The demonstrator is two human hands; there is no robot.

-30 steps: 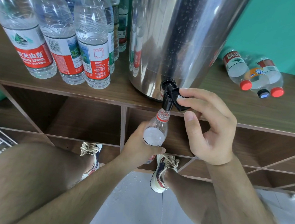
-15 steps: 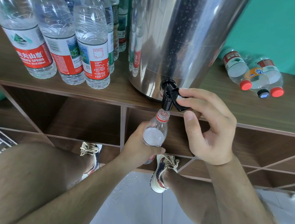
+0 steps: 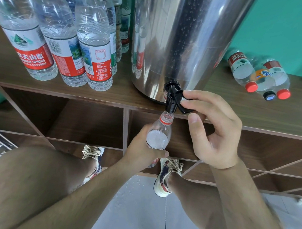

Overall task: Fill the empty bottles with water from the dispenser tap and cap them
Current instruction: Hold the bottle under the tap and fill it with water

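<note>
Below the steel dispenser (image 3: 185, 41), the left hand (image 3: 142, 148) grips an uncapped bottle (image 3: 159, 133) with its mouth just under the black tap (image 3: 172, 99). The right hand (image 3: 215, 132) pinches the tap's lever (image 3: 185, 106). Upright capped bottles (image 3: 94, 43) stand left of the dispenser on the tabletop (image 3: 112, 93).

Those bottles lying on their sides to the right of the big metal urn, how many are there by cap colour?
Red-capped bottles: 2
Dark-capped bottle: 1
Total: 3
</note>
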